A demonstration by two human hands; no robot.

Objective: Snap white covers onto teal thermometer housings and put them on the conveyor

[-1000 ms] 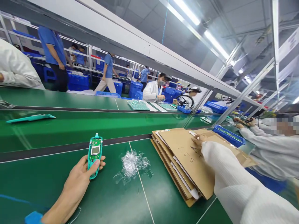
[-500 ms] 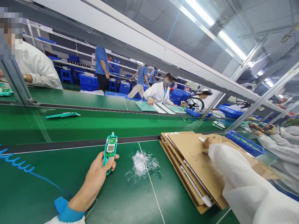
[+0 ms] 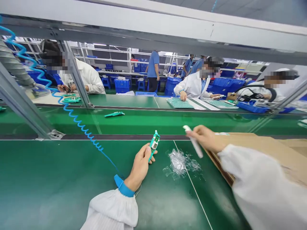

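Observation:
My left hand grips a slim teal housing with a green circuit board and a small grey display facing up. A blue strap with a coiled cord circles that wrist. My right hand is closed on a long white plastic piece, slightly blurred, held over the left edge of the cardboard. Between the hands, clear plastic scraps lie in a pile on the green table.
Cardboard sheets are stacked at the right. Another teal housing lies on the green belt. Metal posts and a coiled blue cord stand at the left. Several people are across the belt.
My right hand has come off the cardboard stack toward the left with the white piece in it. The view has turned and levelled. My left hand still holds the teal housing.

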